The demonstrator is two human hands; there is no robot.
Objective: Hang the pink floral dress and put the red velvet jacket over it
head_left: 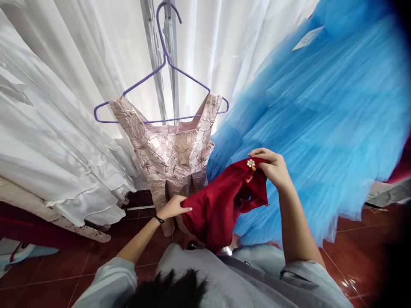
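A dark red garment [218,196] with a pearl-and-gold flower ornament [251,164] is stretched between my two hands. My left hand [173,208], a black band at its wrist, pinches the garment's left end. My right hand [271,166] grips its upper right edge, close beside the ornament. Folds hide the rest of the garment's shape. Just behind it, a pink-and-gold floral brocade dress [180,154] hangs by its straps from a purple hanger [165,60]. The dress's lower part is partly covered by the red garment and my left hand.
A voluminous blue tulle gown [314,115] with a white tag [308,38] fills the right side. White gowns [58,128] hang on the left. Metal poles [170,85] stand before a white curtain [199,47]. Reddish tiles [58,269] cover the floor.
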